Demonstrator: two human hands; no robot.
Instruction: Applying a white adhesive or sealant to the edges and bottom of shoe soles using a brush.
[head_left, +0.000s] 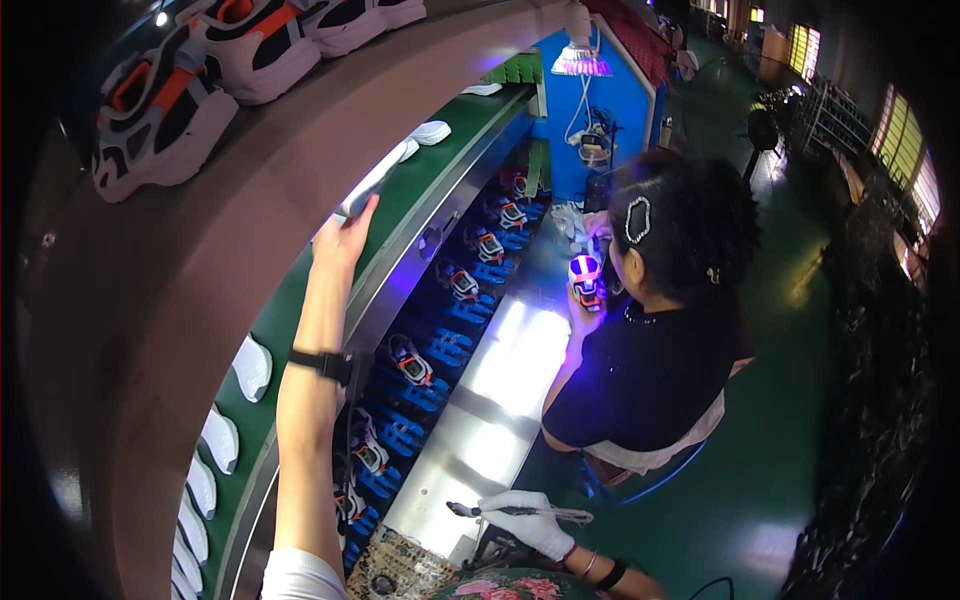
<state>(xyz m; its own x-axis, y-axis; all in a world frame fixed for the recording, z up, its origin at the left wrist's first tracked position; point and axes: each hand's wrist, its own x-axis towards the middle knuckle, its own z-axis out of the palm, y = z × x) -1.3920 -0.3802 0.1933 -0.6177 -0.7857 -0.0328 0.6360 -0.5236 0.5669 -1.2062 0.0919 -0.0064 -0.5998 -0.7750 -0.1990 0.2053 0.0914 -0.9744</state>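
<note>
While gloved right hand grips brush, left hand pinches sole (prob. white) over belt.

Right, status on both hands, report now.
Left hand raised to the green conveyor, gripping a white sole. Right hand, white glove, holds a thin brush over the steel bench. Co-worker close on the right.

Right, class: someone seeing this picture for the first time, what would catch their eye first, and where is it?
Probably the violet-lit shoe a seated co-worker holds at the steel bench, centre right. Next, the left hand reaching up to a white sole on the green belt. At the bottom, the gloved right hand holds a thin tool.
</note>
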